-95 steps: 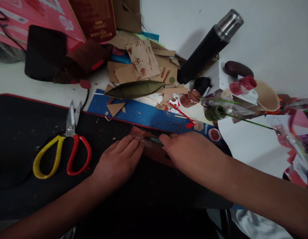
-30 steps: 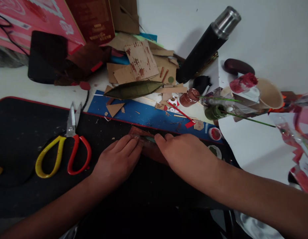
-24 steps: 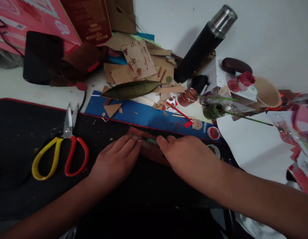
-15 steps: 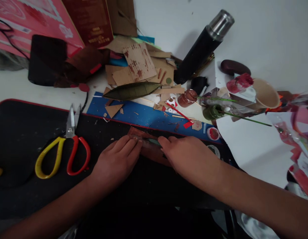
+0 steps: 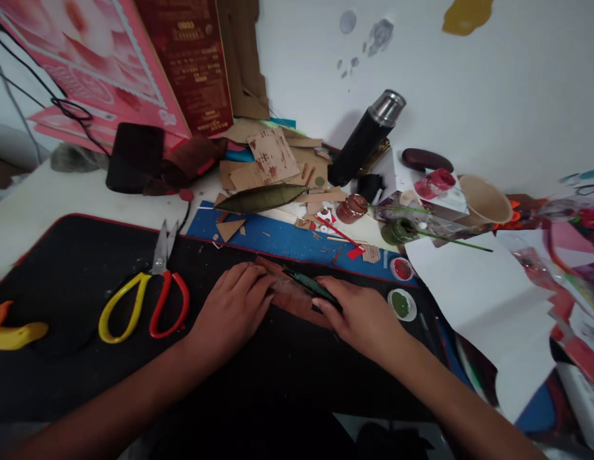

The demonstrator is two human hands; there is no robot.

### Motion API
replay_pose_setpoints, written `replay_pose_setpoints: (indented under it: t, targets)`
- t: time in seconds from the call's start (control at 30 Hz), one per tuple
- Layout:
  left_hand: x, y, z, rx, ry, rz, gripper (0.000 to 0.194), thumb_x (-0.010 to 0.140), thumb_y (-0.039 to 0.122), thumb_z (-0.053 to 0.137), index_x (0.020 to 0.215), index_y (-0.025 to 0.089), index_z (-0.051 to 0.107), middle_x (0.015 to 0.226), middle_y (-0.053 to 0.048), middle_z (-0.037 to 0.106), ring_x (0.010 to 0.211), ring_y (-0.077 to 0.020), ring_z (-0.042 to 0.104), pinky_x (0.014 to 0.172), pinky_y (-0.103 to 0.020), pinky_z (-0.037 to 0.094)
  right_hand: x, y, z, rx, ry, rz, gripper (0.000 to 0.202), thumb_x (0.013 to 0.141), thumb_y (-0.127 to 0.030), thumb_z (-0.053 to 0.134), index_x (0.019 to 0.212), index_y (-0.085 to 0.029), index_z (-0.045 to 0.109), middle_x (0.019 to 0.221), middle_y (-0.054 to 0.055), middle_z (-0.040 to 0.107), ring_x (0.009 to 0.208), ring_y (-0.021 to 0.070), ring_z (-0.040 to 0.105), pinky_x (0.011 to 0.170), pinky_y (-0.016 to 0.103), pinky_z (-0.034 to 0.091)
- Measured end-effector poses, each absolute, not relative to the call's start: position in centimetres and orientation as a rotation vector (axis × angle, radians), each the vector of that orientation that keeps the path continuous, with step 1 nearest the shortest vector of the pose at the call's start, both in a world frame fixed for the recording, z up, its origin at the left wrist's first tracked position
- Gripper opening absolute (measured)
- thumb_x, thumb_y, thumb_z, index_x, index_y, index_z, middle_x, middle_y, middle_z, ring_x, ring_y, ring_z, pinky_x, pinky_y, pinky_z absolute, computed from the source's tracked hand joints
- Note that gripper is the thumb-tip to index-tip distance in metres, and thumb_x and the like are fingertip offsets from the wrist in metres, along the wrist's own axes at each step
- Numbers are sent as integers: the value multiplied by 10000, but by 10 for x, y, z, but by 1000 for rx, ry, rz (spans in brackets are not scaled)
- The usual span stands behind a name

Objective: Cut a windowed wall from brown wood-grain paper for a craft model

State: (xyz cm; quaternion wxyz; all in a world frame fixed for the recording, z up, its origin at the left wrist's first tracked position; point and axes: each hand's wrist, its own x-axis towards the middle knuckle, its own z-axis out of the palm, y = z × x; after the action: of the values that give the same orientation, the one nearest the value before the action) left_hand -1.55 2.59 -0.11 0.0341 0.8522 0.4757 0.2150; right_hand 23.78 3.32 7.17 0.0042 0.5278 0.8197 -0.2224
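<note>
A single head-worn camera looks forward and down, from close above, at the hands [image 5: 234, 303].

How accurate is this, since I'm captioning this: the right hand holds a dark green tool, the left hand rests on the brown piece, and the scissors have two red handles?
Not quite: in the head view the scissors have one yellow handle and one red handle. The right hand does hold the dark green tool and the left hand rests on the brown piece.

Light was dim; the flask [image 5: 358, 145] threw a soft shadow on the wall [image 5: 301, 57]; the outer edges looked blurred.
</note>
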Motion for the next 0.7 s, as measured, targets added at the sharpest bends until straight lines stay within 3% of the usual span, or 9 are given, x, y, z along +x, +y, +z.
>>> replay_pose_setpoints:
  t: [0.17,0.27,0.37,0.5,0.7]
  targets:
    - [-26,34,8,2487,1395,605,254,972,270,647,1198,157,675,1352,-156,643,1259,-314,579,1096,-518,499,233,32,64,1648,2563,-700,527,975,-381,649,1431,-125,588,1294,206,737,1098,341,744,874,462,579]
    - [-37,46,13,2489,1267,492,516,921,319,728,1396,186,574,1580,-154,501,1473,-336,432,1208,-554,397,231,32,67,1624,2512,-628,565,937,-350,705,1435,-116,577,1225,213,759,1039,356,760,816,457,584]
    - [-47,60,15,2479,1098,361,582,926,285,706,1473,230,516,1548,-106,565,1479,-295,450,1224,-519,384,228,32,67,1620,2454,-562,587,919,-373,728,1420,-108,577,1171,215,772,973,364,770,755,443,577]
    - [-51,70,15,2438,1086,287,575,903,259,712,1455,269,552,1489,-71,624,1424,-287,500,1215,-501,387,228,29,61,1618,2451,-543,647,908,-402,737,1453,-105,553,1195,217,762,955,374,770,737,441,567]
    - [-51,67,13,2468,1118,305,559,914,299,710,1449,247,556,1465,-75,638,1398,-290,512,1199,-492,396,232,23,55,1659,2510,-518,589,911,-393,739,1415,-131,584,1213,197,764,944,366,779,716,428,575]
